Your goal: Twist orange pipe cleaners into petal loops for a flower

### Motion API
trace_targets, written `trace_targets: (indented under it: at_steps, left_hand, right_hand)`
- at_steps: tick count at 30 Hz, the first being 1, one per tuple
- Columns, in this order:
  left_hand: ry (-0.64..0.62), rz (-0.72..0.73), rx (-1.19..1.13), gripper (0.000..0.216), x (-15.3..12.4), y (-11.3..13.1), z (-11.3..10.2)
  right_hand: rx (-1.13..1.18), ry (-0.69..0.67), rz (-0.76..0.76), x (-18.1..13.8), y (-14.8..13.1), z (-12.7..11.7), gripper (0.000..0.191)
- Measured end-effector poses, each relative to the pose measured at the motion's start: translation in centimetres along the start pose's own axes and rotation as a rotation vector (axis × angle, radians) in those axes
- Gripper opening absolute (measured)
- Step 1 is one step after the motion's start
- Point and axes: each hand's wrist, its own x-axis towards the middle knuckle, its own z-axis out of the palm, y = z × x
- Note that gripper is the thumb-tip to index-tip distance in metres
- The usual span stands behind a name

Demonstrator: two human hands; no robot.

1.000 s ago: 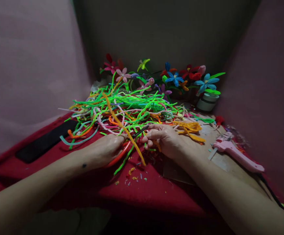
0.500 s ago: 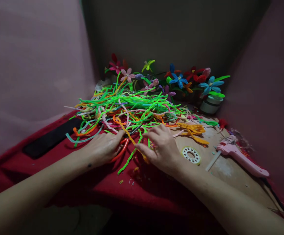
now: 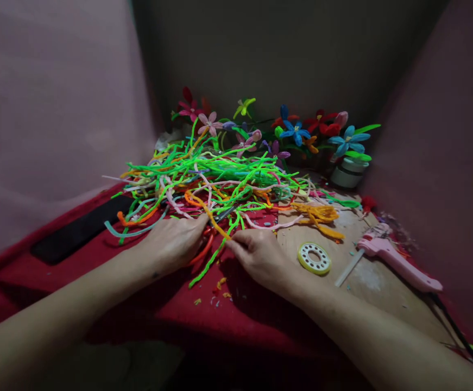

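My left hand [image 3: 179, 239] is closed around a pair of scissors [image 3: 204, 253] with a red-orange handle. Their dark blades point up and to the right, toward the pile. An orange fuzzy strand [image 3: 216, 225], like a pipe cleaner, runs from the pile past the left fingertips to my right hand [image 3: 260, 256]. There the thumb and fingers pinch its near end. Whether the left fingers also grip the strand is hard to see. A bright green strand [image 3: 206, 270] lies on the red cloth between the hands.
A tangled pile of coloured strands [image 3: 220, 168] spreads ahead. Behind it stand fuzzy flowers [image 3: 295, 132] and a jar [image 3: 348, 172]. To the right, a board [image 3: 366, 282] bears an orange bundle [image 3: 320, 217], a tape spool [image 3: 314, 258] and a pink glue gun [image 3: 401, 263]. A black slab [image 3: 81, 231] lies left.
My right hand has gone from spread fingers to a pinch on the orange strand's end. The left hand stays on the scissors. Small orange scraps now show on the cloth below.
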Motion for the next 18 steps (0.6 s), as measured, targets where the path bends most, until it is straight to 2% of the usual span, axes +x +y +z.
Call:
trace_targets:
  at_steps: [2,4,6,8,11,12,13,15,18]
  left_hand:
    - [0.032,0.003,-0.023,0.037,0.5,-1.3,0.3]
    - [0.055,-0.029,-0.057,0.038,1.1,-3.1,1.0]
    - [0.082,-0.026,-0.076,0.04,1.8,-4.9,1.7]
    - [0.113,0.031,-0.091,0.042,2.3,-5.8,1.9]
    - [0.29,0.035,-0.21,0.04,2.3,-5.0,0.6]
    - [0.33,0.045,-0.373,0.038,2.2,-4.2,-0.2]
    - [0.299,0.064,-0.593,0.037,2.1,-3.2,-1.0]
    - [0.127,0.067,-1.103,0.039,2.2,-1.1,-2.4]
    - [0.055,0.028,-1.77,0.027,3.1,1.1,-3.7]
  right_hand:
    - [0.38,0.066,0.105,0.3,0.2,-0.6,0.031]
    - [0.736,0.085,0.206,0.8,0.5,-1.4,0.023]
    - [0.978,0.083,0.274,1.2,0.9,-1.9,0.021]
    - [1.096,0.063,0.295,1.4,1.3,-2.2,0.021]
    - [1.103,0.019,0.272,1.5,1.5,-2.2,0.021]
    - [1.082,0.011,0.261,1.5,1.4,-2.1,0.02]
    - [1.055,0.003,0.25,1.4,1.3,-2.1,0.019]
    - [0.999,-0.019,0.239,1.2,1.0,-2.0,0.016]
    - [0.963,-0.099,0.252,1.0,0.7,-2.1,0.013]
